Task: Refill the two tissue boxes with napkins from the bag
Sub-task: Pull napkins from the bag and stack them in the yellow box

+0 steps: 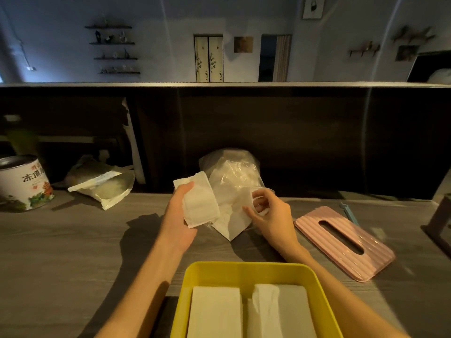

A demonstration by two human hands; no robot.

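Two hands at bag (234,176), left hand (179,215) fingers gripping upright napkin stack (200,203), right hand (271,215) pinching plastic.

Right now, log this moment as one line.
left hand: holds white napkin stack | right hand: pinches clear plastic bag | yellow box: part-filled

The scene is looking dim, with warm light falling from above onto the table (73,240) while the far wall (170,50) is glowing a cool blue. The hands are casting soft dark shadows leftward across the wood. The panel (292,142) behind is sinking into near black. Straight lines are bowing at the edges, and the corners are blurring.
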